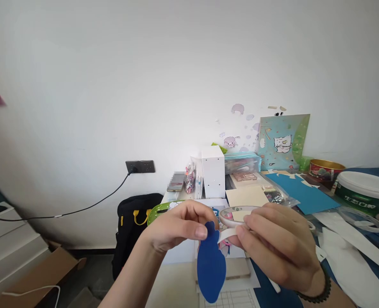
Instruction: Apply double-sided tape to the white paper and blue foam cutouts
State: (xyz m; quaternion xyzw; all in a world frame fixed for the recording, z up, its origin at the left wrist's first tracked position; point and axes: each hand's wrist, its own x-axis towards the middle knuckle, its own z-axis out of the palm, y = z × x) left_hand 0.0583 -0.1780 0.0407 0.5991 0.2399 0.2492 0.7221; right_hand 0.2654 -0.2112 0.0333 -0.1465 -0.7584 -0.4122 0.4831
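Note:
My left hand (183, 226) pinches the narrow top of a blue paper cutout (211, 269), thumb in front, and the rounded body of the cutout hangs down. My right hand (282, 244), with a dark beaded bracelet (322, 287) at the wrist, is closed on a roll of white tape (232, 223). From the fingers of that hand a short strip of white tape (227, 235) runs to the cutout's right edge and seems to touch it there. Fingers hide part of the roll and the far side of the cutout.
Behind my hands stand a white box (213, 171), a clear pouch (243, 162) and a patterned board (283, 141). Blue sheets (304, 192), white paper scraps (356, 261) and a lidded bucket (365, 192) lie to the right. A black backpack (131, 222) is at the left.

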